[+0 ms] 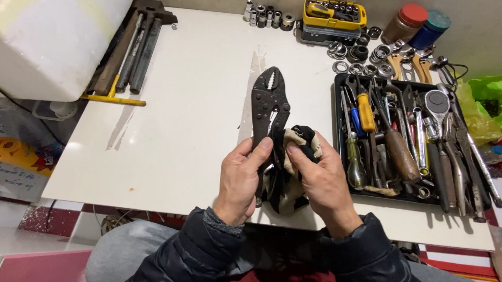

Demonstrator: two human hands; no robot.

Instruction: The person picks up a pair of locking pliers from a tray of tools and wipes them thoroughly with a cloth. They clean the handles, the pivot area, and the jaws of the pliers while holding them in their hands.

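I read this as mid-wipe on the locking pliers point(268, 109): dark, grimy metal, toothed jaws pointing away from me and a bit parted, handles running back toward my body, tool held up just above the near-middle of the white table point(177, 121). My left hand point(239, 178) is closed round the handles, thumb laid up along the near side, so it's doing the holding. My right hand point(320, 180) is curled narrow round a soiled rag point(302, 141), cream w/ black smudges, pressed vs. the right handle just below the pivot; more rag hangs under both hands. Judging from that, the step in hand is rubbing down the handle area, and the jaws and teeth look untouched so far, tho I can't tell how clean the hidden side is. Next move, as I see it, calls for a firm left grip while the rag slides fwd toward the pivot and teeth, w/o pinching fingers in the lever. Outward: just to the right sits a black tray point(337, 106) crammed w/ screwdrivers, wrenches, a ratchet and other pliers. Beyond it, loose bearings point(360, 53), a row of sockets point(265, 15), a yellow bit case point(334, 13) and two jars point(415, 25). Far left, long metal bars point(131, 47) beside a white foam box point(43, 37).
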